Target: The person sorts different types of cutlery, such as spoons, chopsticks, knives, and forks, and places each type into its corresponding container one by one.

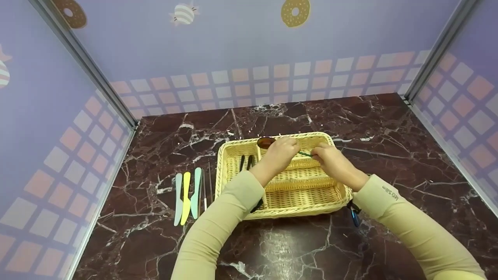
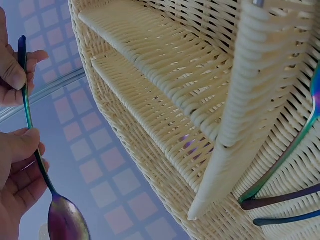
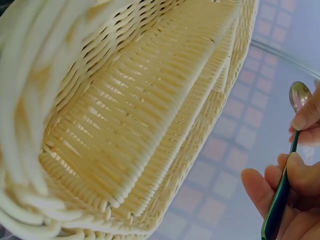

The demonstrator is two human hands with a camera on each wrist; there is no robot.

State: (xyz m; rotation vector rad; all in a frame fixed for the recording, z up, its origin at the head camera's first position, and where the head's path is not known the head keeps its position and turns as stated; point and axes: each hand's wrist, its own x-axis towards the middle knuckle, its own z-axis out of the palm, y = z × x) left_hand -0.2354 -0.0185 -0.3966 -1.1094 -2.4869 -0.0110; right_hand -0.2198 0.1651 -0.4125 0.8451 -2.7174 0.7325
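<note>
A shiny spoon (image 1: pixel 265 142) with a dark, iridescent finish is held over the far side of a cream wicker basket (image 1: pixel 288 214). My left hand (image 1: pixel 281 151) pinches its handle close to the bowl. Toward the other end of the handle, my right hand (image 1: pixel 330 160) grips it between thumb and fingers. In the left wrist view the spoon's bowl (image 2: pixel 67 220) points down past my left fingers. The right wrist view shows the handle (image 3: pixel 277 205) running across my right fingers. Dividers (image 2: pixel 150 65) split the basket into compartments.
Several iridescent utensils (image 2: pixel 276 166) lie in the basket's left compartment. Left of the basket are a grey-blue knife (image 1: pixel 178 198), a yellow knife (image 1: pixel 186 194), a mint knife (image 1: pixel 195 190) and thin sticks (image 1: pixel 204 186). Patterned walls (image 1: pixel 249 46) enclose the marbled table (image 1: pixel 155 241).
</note>
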